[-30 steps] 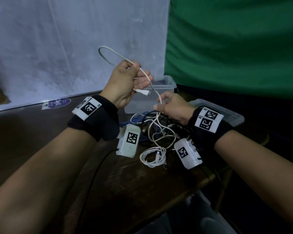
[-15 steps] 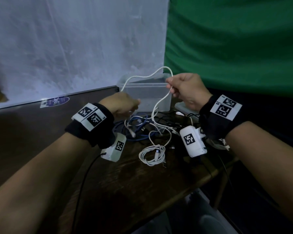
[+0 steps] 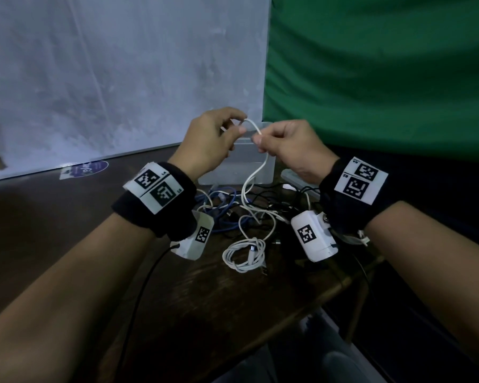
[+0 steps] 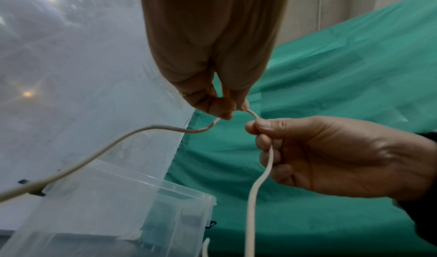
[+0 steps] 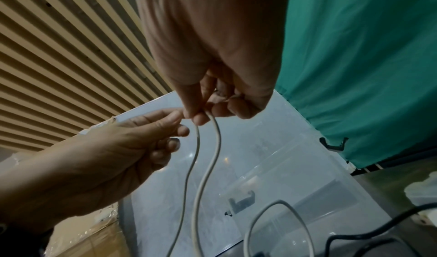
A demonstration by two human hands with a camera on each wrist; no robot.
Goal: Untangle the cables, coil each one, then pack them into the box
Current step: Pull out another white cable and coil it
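Left hand (image 3: pixel 208 142) has risen to meet right hand (image 3: pixel 285 146); both pinch white cable (image 3: pixel 253 178) above box (image 3: pixel 260 172), likely folding the first loop to coil.

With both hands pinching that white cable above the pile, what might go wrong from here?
1. The white cable runs down into the tangled pile; pulling up may tighten the snarl or drag other cables along.
2. The finished white coil lies beside the pile and might get disturbed.
3. The left hand and right hand pinch close together, so the loop may kink.
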